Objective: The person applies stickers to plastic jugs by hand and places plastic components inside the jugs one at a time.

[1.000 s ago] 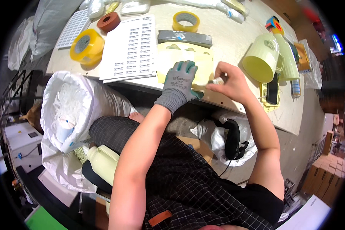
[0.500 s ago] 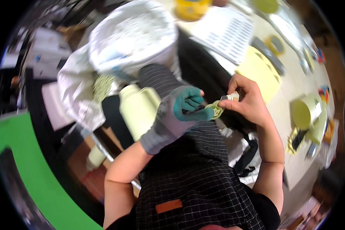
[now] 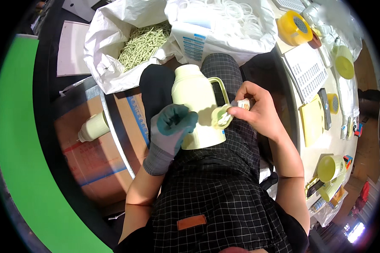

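A pale green vacuum flask (image 3: 194,90) lies across my lap, its neck pointing away from me and its handle on the right. My right hand (image 3: 257,109), bare, pinches a small round pale green lid (image 3: 222,117) over the flask's right side. Between the thumb and fingers of that hand there is also a small whitish piece (image 3: 243,104) with orange marks, partly covered. My left hand (image 3: 172,122), in a grey and green glove, is curled closed at the flask's left side. Whether its fingertips hold anything small is hidden.
A white sack (image 3: 99,46) of pale green screw-like parts and another sack (image 3: 261,42) of clear rings stand ahead. On the right table (image 3: 289,111) are yellow tape (image 3: 294,28), a printed sheet (image 3: 306,69) and green cups (image 3: 330,168). Another flask body (image 3: 93,127) lies left on cardboard.
My left hand has moved left and down, away from the lid, which stays in my right hand. The view has shifted, and the flask now shows between my hands.
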### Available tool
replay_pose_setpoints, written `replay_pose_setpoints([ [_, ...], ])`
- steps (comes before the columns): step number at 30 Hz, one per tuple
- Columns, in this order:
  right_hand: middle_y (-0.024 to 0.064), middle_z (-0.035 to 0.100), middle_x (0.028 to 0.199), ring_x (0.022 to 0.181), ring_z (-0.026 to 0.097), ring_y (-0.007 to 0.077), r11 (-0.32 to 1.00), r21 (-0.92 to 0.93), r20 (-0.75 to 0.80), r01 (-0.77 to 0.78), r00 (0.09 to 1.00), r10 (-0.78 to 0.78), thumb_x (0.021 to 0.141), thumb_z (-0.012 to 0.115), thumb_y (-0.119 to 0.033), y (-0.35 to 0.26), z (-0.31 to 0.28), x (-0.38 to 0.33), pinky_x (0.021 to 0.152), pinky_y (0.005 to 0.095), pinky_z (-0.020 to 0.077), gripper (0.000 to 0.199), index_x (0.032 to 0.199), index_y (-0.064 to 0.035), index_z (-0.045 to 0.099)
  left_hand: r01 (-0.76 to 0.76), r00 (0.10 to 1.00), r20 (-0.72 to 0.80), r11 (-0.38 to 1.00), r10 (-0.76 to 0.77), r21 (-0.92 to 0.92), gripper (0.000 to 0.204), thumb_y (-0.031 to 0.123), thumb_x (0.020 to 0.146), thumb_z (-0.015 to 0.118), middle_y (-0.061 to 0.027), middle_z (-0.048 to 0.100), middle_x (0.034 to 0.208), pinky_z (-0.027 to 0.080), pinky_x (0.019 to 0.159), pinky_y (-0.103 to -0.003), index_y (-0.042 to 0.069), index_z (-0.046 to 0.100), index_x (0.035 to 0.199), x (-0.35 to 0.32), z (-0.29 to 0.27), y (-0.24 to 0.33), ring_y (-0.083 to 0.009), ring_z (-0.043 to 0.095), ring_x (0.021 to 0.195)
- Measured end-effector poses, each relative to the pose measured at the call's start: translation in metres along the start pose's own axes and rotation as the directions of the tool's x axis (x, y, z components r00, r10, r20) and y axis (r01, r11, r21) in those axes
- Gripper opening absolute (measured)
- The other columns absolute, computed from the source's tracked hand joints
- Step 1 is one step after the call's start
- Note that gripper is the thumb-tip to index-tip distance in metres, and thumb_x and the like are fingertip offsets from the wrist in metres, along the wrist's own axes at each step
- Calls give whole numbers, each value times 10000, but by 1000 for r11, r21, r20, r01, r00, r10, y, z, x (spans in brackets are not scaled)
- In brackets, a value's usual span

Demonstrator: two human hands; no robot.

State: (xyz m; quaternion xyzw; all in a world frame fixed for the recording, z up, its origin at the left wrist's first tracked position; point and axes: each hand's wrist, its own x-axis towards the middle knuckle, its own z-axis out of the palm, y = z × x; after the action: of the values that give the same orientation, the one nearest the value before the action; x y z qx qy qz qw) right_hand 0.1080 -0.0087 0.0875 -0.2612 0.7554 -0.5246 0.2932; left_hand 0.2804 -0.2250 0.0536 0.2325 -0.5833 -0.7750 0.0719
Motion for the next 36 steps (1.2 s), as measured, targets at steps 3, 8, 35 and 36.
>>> replay_pose_setpoints([
  [3, -32, 647, 894, 822, 551, 49, 922, 383, 75, -51, 997, 24, 827, 950, -250, 8, 19, 2, 741, 237, 493, 400, 1007, -28, 670, 23, 999, 31, 989, -19, -147, 198, 9, 943, 786, -53, 727, 920, 558, 703, -268, 1, 704, 1123, 2, -18, -2, -108, 670, 767],
  [8, -19, 656, 891, 802, 569, 43, 949, 299, 153, -99, 987, 54, 843, 933, -223, 4, 51, 8, 693, 250, 481, 360, 987, -21, 672, 108, 991, -61, 974, -123, -198, 314, 64, 952, 782, -56, 723, 1068, 554, 752, -247, 30, 672, 1244, 4, -20, 11, -98, 672, 868],
  [35, 117, 771, 1157, 949, 754, 281, 883, -189, -114, 431, 883, -455, 723, 857, -34, 25, 91, 1, 817, 355, 611, 391, 1080, -49, 698, 315, 929, -142, 932, -341, -178, 161, 99, 901, 841, -46, 728, 833, 497, 576, -241, 22, 754, 1013, 28, -42, -38, -102, 616, 619],
  [36, 111, 772, 1160, 947, 754, 280, 872, -202, -96, 446, 877, -471, 728, 856, -44, 25, 94, 2, 811, 354, 611, 386, 1081, -54, 699, 319, 925, -155, 931, -347, -180, 166, 105, 898, 847, -44, 729, 838, 495, 576, -239, 28, 753, 1010, 27, -41, -34, -99, 615, 620],
])
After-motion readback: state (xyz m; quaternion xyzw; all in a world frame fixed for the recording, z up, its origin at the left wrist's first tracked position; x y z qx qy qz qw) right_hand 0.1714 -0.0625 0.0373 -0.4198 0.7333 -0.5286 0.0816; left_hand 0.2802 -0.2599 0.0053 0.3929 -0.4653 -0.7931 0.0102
